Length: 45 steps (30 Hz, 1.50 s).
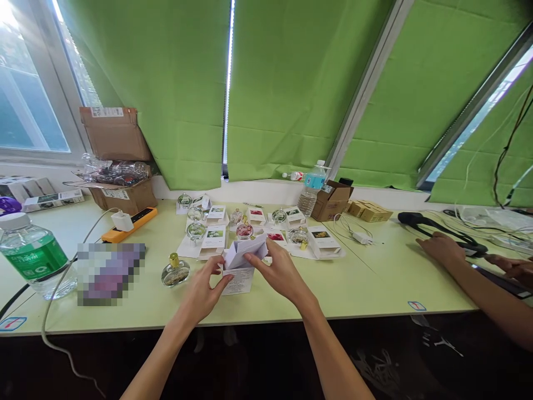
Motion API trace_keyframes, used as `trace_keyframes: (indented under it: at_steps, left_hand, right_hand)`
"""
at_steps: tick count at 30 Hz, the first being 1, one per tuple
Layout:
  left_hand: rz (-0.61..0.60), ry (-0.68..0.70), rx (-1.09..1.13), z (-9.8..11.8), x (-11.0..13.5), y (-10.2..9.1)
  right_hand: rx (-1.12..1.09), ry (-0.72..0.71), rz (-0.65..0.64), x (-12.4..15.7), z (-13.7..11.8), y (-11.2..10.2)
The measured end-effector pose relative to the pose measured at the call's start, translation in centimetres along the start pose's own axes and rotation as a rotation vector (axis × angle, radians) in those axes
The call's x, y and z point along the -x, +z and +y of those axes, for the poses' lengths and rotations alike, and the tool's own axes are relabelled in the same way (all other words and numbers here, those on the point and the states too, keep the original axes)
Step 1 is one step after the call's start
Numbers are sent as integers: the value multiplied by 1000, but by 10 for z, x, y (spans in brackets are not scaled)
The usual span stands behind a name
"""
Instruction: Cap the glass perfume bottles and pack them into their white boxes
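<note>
My left hand [204, 291] and my right hand [277, 269] hold a white cardboard carton [238, 280] between them, its thin top flaps [245, 251] folded up and open. A round glass perfume bottle with a gold cap [175, 272] stands on the table just left of my left hand, not touched. Beyond my right hand are several more glass bottles [196, 230] and small white boxes with flower pictures [214, 239], set out on white sheets. Neither hand touches them.
A person's hands [441, 248] rest at the right, near a black cable. A water bottle [35, 255], a pixelated blurred patch, an orange power strip [129, 225], a white charger [361, 238], cardboard boxes [331, 201] and a second water bottle [311, 190] stand about the pale green table [366, 294].
</note>
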<state>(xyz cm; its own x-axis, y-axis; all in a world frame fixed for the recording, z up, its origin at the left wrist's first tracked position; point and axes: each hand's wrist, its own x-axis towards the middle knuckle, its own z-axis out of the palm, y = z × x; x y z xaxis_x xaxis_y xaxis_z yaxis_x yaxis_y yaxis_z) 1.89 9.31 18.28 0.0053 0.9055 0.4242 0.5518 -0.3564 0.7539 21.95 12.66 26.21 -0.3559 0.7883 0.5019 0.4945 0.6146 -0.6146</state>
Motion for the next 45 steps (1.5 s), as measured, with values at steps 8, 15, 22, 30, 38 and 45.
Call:
trace_keyframes:
  at_steps: [8, 15, 22, 30, 38, 45]
  left_hand:
    - [25, -36, 9, 1, 3, 3]
    - [16, -58, 23, 0, 3, 2]
    - [20, -40, 40, 4, 1, 2]
    - [32, -36, 86, 6, 1, 3]
    - [68, 5, 79, 5, 3, 5]
    - [80, -7, 24, 6, 4, 5]
  right_hand:
    - [-124, 34, 104, -6, -7, 7]
    - [-217, -14, 155, -4, -13, 11]
    - [-153, -72, 227, -2, -18, 6]
    - [20, -114, 191, 1, -17, 5]
    - [238, -299, 251, 7, -17, 9]
    - [486, -321, 164, 24, -8, 15]
